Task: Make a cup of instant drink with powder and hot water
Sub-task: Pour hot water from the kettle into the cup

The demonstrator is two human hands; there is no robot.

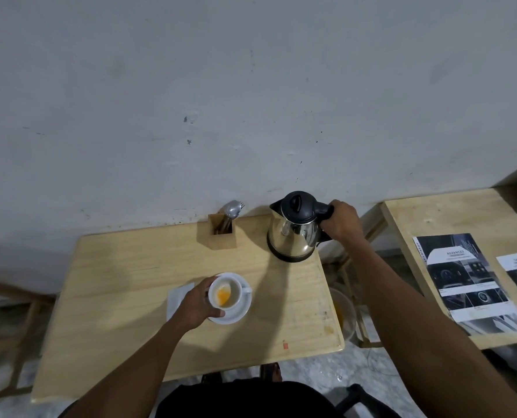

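A white cup with orange powder inside stands on a white saucer near the middle of the wooden table. My left hand wraps around the cup's left side. At the table's back right stands a steel kettle with a black lid on its base. My right hand grips the kettle's black handle. The kettle is upright.
A wooden holder with metal cutlery stands at the back, left of the kettle. A white napkin lies under my left hand. A second table to the right carries printed leaflets. A wall rises right behind.
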